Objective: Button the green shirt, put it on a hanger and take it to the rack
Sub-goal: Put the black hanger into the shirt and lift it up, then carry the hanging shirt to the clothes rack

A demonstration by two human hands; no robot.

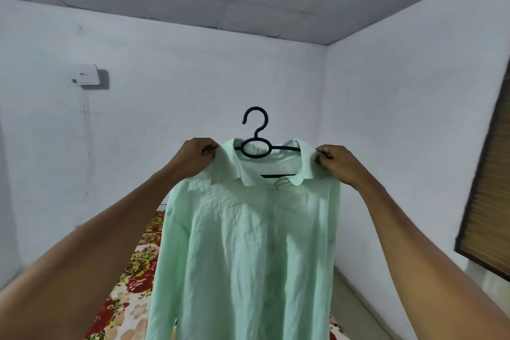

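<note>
- Left hand [199, 152]: fingers curled, pinching shirt [242, 243] at one shoulder.
- Right hand [335, 164]: curled, pinching the other shoulder.
- Shirt on hanger [256, 135], hanging between both hands, above flowered bedspread [138, 270].

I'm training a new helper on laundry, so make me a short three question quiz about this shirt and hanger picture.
1. True or false: the green shirt is already on the black hanger.
2. What does the left hand grip? A) the hook B) the shirt's shoulder C) a sleeve cuff
3. Fill in: behind the shirt lies a ____-patterned bedspread.

Key: 1 true. 2 B; the right hand grips the other shoulder. 3 floral.
</note>
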